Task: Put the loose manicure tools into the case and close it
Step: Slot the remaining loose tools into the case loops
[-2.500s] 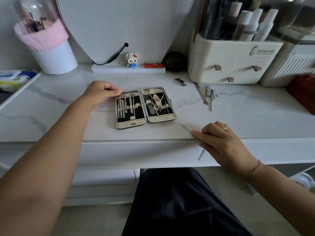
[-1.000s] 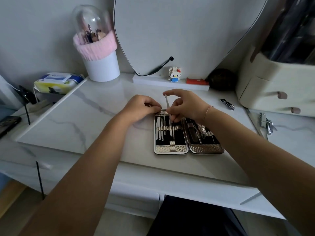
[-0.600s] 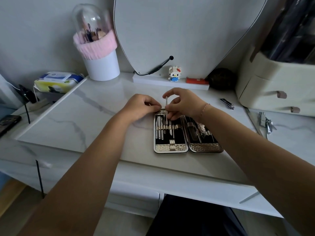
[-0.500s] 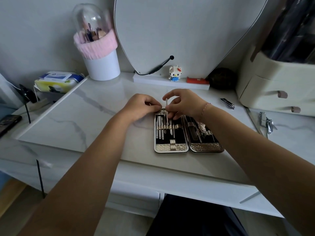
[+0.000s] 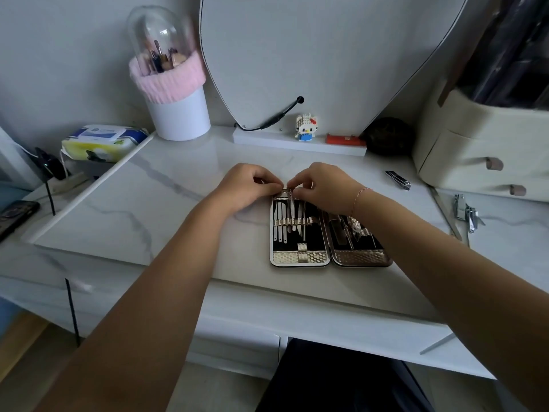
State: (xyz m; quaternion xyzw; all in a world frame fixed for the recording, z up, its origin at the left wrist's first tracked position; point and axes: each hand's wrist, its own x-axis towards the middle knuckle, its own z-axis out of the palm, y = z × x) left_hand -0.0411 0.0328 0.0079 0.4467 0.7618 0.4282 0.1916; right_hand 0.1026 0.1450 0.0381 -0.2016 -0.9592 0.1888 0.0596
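While the left hand (image 5: 248, 188) grips the far end of the case (image 5: 300, 258), open near the desk's (image 5: 178, 221) front edge, the right hand (image 5: 325, 188) pinches a tool (image 5: 293, 210) there. Ease it straight under the strap (image 5: 294, 223).

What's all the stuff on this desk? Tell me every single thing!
desk: one, white marble, under everything
manicure case: one, gold with black lining, open at desk middle
tools in the case: several, silver, under its bands
nail clipper: one, silver, back right
loose tools: a few, silver, far right
brush pot: one, white with pink cuff and clear dome, back left
wipes pack: one, yellow and blue, left
mirror: one, pale, back middle
cat figure: one, white and blue, on mirror's base
red box: one, beside the figure
drawer organiser: one, cream, right
phone: one, black, far left
left hand: one, holds the case's top edge
right hand: one, pinches a thin tool there
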